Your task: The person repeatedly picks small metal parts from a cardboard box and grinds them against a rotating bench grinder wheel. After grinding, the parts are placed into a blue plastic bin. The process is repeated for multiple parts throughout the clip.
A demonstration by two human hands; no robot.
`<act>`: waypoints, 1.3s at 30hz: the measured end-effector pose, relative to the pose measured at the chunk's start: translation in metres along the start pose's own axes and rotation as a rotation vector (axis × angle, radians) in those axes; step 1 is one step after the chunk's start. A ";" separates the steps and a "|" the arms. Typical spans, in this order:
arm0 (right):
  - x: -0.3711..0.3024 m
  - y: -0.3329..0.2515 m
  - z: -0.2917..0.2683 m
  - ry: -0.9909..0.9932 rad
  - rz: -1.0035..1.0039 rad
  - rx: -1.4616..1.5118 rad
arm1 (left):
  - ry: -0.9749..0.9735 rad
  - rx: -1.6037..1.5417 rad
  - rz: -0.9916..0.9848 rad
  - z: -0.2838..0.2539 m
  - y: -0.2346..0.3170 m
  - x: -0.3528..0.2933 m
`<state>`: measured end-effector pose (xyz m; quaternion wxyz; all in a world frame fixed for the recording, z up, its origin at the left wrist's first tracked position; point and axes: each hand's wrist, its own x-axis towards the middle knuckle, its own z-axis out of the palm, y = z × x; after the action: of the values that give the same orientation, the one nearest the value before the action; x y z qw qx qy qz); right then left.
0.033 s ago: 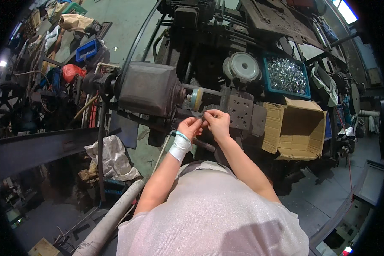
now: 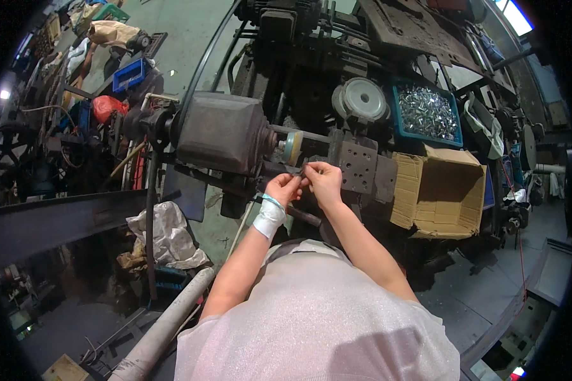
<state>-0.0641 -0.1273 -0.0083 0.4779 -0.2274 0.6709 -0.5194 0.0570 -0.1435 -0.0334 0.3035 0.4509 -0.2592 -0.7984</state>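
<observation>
My left hand [image 2: 284, 190] and my right hand [image 2: 325, 183] meet in front of the dark machine, fingertips almost touching. Each has thumb and fingers pinched together. Between them shows a small dark-grey bit, too small and covered to name. A white wrap and a light green band circle my left wrist. Just beyond the hands is a pale yellow and light blue wheel [image 2: 292, 148] on the spindle of a grimy, box-shaped machine housing [image 2: 219, 134]. To the right of my right hand stands a metal block with several holes [image 2: 358, 167].
A teal bin [image 2: 397, 120] full of small shiny metal tubes stands at the back right. Nearer lies an open cardboard box [image 2: 405, 190]. A round grey metal disc [image 2: 364, 98] sits beyond the block. A thick pale pipe [image 2: 165, 327] and a crumpled white sack [image 2: 165, 232] are at left.
</observation>
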 end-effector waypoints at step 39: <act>-0.055 -0.042 -0.089 0.029 0.409 1.041 | -0.214 0.236 0.406 0.042 0.010 -0.056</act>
<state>-0.1255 -0.0554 0.0523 0.6088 0.1806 0.3628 -0.6820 0.0456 -0.1041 0.0249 0.3738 0.3346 -0.4665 -0.7285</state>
